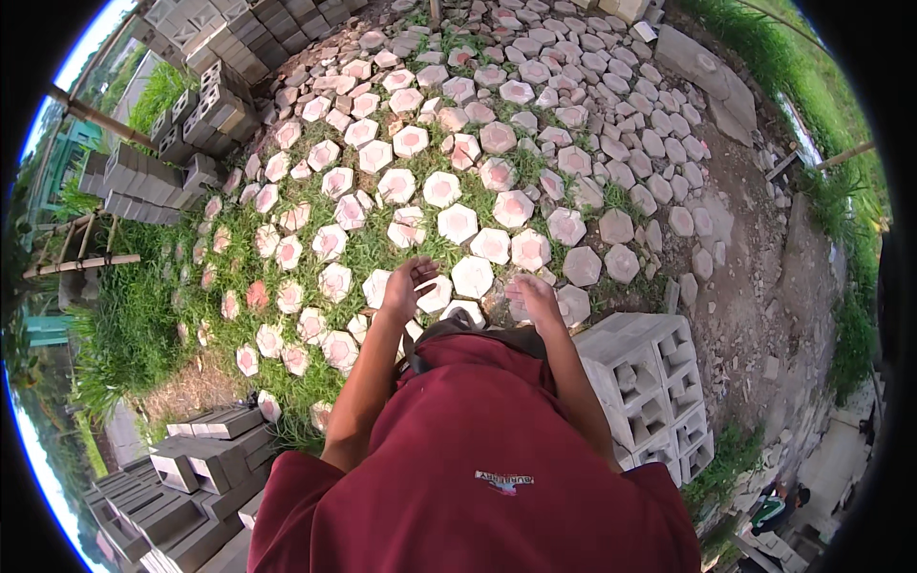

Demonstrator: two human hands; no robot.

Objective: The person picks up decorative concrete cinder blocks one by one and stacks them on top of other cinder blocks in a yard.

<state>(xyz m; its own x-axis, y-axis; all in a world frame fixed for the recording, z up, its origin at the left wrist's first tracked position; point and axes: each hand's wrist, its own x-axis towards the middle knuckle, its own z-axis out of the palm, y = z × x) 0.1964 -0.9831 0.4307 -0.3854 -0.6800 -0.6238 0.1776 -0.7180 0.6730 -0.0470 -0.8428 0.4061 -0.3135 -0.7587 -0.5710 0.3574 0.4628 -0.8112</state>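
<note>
My left hand [409, 288] is held in front of my body with its fingers apart and nothing in it. Level with it, my right hand [536, 299] is also empty, its fingers loosely stretched toward the left. Beneath and beyond both hands, hexagonal paving stones [458, 222] with pinkish centres lie spaced over grass. One pale paver [472, 277] shows in the gap between my hands. Neither hand visibly touches a stone. Close by my right forearm stands a stack of grey hollow concrete blocks [621, 349].
More concrete blocks are piled at the lower left [205, 458] and upper left [215, 110]. Broken stones [583, 72] cover the far ground. A dirt strip [750, 286] runs along the right, near a concrete slab [702, 72]. Another person [778, 506] is at the lower right.
</note>
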